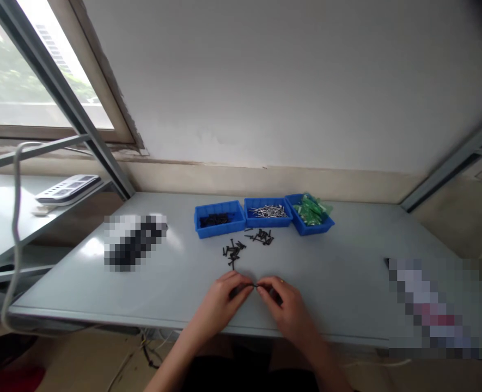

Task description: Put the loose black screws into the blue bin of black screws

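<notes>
Near the front of the grey table (163, 294), my left hand (228, 296) and my right hand (279, 299) meet fingertip to fingertip, closed in a pinch. Between them is a small dark screw (255, 285), gripped from both sides. Just beyond my hands lie two loose piles of black screws, one pile (234, 250) straight ahead of my left hand and another pile (262, 237) farther back to the right. Behind them stand a blue bin (220, 232) with black screws, a blue bin (269, 222) with silver screws or nails, and a blue bin (316, 230) with green packets.
A blurred-out object (132, 242) lies on the table's left side, and another (432, 310) on the right. A white power strip (69, 189) rests on the shelf at the left, near a hanging cable (16, 218). The wall (265, 81) rises behind the table.
</notes>
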The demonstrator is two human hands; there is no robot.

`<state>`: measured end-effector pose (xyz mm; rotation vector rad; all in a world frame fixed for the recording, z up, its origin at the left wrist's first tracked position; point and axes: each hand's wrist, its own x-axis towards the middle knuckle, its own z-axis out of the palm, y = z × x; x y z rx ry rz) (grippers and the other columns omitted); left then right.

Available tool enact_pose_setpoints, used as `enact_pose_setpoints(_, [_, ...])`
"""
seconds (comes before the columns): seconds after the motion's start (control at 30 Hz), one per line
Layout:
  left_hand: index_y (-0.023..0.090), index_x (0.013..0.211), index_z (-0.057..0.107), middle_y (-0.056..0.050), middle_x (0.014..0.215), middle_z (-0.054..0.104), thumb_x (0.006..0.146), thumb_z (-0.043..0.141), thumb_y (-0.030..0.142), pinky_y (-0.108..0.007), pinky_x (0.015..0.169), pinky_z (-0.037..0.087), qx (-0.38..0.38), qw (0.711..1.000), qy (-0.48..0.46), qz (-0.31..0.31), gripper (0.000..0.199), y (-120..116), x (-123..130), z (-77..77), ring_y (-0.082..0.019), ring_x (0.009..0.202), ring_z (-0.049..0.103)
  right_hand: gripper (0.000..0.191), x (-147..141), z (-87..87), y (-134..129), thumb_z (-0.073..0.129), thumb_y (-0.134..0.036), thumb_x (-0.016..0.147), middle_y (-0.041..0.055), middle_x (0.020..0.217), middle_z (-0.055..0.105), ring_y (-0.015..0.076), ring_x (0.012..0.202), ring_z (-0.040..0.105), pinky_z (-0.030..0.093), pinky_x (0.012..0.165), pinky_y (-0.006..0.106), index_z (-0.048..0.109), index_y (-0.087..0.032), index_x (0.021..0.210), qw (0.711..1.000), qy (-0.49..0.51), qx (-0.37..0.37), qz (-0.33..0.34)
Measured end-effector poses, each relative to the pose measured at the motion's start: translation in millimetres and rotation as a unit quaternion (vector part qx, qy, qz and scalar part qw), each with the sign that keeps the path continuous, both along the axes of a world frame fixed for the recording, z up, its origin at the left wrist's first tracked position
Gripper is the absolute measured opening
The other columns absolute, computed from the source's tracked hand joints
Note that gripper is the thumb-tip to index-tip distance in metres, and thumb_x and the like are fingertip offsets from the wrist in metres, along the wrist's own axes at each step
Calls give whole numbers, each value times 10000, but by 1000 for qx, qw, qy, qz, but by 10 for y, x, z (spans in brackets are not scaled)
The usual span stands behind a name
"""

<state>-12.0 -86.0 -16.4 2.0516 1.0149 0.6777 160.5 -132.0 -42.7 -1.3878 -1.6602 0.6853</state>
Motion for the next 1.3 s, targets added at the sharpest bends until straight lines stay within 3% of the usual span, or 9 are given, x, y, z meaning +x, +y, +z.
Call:
enact_pose_setpoints(0.53, [202, 891, 659, -26, 867, 651, 884, 526, 291, -273, 776, 456, -16, 999, -26, 15, 160, 9, -11, -5, -160, 824, 592, 172, -4, 13, -13, 480, -294, 882, 35, 858, 654, 149, 736, 589, 474, 670, 252, 616, -212, 946, 1000, 11, 9, -3])
enact_pose_setpoints(0.97, [197, 848, 665, -39, 866, 632, 893, 500, 278, -280, 787, 456, -20, 999, -3, -44, 189, -7, -3, 27, -169, 851, 579, 169, 13, 12, -38, 481, -283, 884, 33, 845, 651, 144, 726, 586, 475, 676, 248, 612, -208, 960, 999, 14, 33, 10])
enact_pose_setpoints(1.13, [183, 842, 654, -43, 840, 633, 902, 480, 319, -276, 757, 454, -15, 1000, -18, -4, 229, -8, -12, 19, -168, 813, 578, 170, 0, -5, -11, 487, -287, 879, 42, 861, 665, 154, 742, 603, 482, 661, 252, 620, -205, 947, 1000, 6, 15, -4])
enact_pose_setpoints(1.3, [182, 815, 643, -35, 828, 633, 898, 489, 306, -266, 757, 448, -5, 1000, -27, 3, 214, -18, -13, 4, -161, 802, 576, 150, -42, 19, 9, 479, -244, 878, 33, 788, 665, 169, 727, 604, 478, 700, 285, 624, -206, 865, 999, -35, 1, 36])
